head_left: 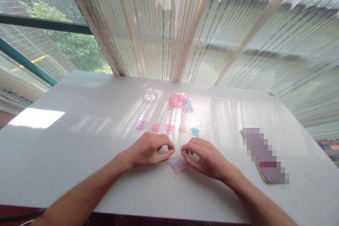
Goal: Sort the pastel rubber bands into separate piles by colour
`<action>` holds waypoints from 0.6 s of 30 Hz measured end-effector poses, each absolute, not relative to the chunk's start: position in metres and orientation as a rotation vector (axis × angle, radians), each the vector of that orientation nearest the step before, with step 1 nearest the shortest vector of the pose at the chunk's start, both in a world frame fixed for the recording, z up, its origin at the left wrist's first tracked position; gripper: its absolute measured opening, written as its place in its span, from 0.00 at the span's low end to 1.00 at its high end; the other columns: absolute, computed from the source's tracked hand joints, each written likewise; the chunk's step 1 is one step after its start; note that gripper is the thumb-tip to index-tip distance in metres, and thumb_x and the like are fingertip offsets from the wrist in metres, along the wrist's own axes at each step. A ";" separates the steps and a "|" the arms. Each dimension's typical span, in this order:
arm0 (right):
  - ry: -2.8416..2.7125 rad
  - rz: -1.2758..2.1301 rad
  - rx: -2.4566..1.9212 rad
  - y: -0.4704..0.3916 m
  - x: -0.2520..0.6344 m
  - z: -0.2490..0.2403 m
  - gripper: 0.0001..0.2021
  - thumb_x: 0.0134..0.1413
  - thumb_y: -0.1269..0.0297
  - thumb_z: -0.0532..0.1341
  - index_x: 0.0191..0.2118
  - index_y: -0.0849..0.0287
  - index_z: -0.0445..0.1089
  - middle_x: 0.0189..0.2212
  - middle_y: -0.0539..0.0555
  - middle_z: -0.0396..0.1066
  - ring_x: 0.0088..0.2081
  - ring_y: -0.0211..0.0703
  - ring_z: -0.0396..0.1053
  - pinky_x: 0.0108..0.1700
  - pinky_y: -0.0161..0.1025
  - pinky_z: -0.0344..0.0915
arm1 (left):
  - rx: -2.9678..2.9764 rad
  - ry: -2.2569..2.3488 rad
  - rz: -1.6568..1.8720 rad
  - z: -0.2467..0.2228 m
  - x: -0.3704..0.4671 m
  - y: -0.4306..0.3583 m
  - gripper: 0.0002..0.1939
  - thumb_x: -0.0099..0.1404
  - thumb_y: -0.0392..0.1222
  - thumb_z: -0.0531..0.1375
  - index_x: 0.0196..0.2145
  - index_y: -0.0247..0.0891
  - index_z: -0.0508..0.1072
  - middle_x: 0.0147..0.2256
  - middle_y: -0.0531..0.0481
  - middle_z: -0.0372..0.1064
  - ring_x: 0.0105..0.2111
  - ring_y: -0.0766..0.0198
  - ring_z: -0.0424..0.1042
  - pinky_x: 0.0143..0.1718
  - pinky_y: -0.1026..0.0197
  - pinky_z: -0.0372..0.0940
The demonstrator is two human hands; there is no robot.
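Observation:
My left hand [152,150] and my right hand [205,155] face each other above the table, thumb and forefinger pinched on each. A faint, thin pink rubber band [177,150] seems to span the small gap between the fingertips. Just below lies a loose clump of pink and bluish rubber bands [177,167], partly covered by my right hand. Beyond the hands runs a row of small colour-sorted bunches: purple [142,125], deep pink [156,127], light pink [170,128], pale yellow [182,129] and blue [195,131]. Farther back is a larger mixed heap of bands [180,102].
A clear round container [150,95] stands left of the heap, and a clear round lid [217,95] lies to its right. A phone [265,159], blurred by pixels, rests on the right of the white table [106,183]. Striped curtains [169,24] hang behind.

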State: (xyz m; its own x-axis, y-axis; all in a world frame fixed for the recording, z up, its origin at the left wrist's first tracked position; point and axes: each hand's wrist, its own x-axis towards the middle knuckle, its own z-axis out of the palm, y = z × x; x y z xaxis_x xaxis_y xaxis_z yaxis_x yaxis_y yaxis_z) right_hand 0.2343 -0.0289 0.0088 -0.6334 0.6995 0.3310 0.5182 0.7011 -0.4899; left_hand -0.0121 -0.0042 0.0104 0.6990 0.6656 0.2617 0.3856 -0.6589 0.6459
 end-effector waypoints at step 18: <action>-2.392 0.467 -0.911 -0.029 0.233 0.009 0.06 0.65 0.70 0.56 0.37 0.57 0.70 0.26 0.50 0.72 0.27 0.39 0.65 0.32 0.37 0.59 | 2.369 0.771 0.693 0.008 -0.010 -0.005 0.06 0.69 0.37 0.60 0.36 0.38 0.77 0.28 0.54 0.75 0.22 0.70 0.63 0.27 0.65 0.57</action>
